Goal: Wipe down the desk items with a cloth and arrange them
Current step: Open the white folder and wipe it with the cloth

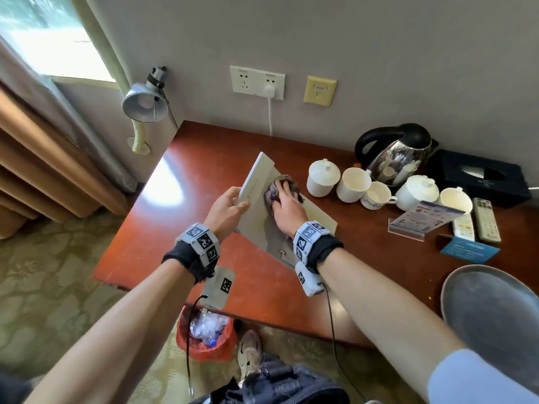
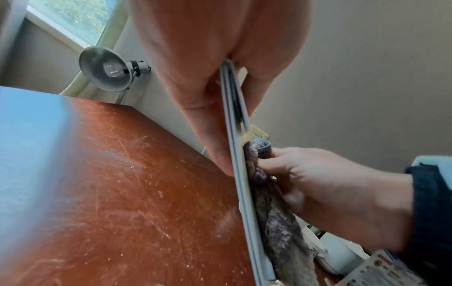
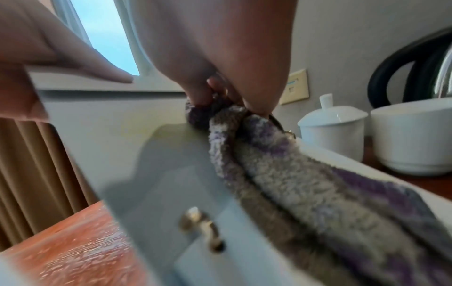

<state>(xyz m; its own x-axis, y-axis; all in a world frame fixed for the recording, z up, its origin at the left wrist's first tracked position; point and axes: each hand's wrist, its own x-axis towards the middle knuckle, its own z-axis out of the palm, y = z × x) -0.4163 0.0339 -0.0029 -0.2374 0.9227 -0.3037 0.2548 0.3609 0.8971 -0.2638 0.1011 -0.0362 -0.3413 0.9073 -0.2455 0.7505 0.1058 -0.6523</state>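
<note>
Your biggest risk sits at 2 o'clock from the folder [image 1: 262, 196]: the lidded white cup [image 1: 323, 177] and open cups [image 1: 353, 184] stand just beside its right edge, with the kettle [image 1: 398, 154] behind them. A long wipe stroke toward them could let your knuckles or the trailing cloth [image 1: 281, 190] clip a cup and tip it. The lifted cover could also slip shut on your wiping hand if your hold loosens, since only its edge is held.

Your left hand [image 1: 226, 209] pinches the cover's lower edge, thumb on one face and fingers behind, propping it open at about 10 o'clock from the folder's middle. Your right hand [image 1: 287, 209] is bunched around the purple-grey cloth, fingers curled into it, pressing it onto the inside face near the fold. The folder lies mid-desk [image 1: 204, 158], its metal clasp [image 3: 203, 228] toward you at 6 o'clock. Both wrists angle forward over the desk edge.
</note>
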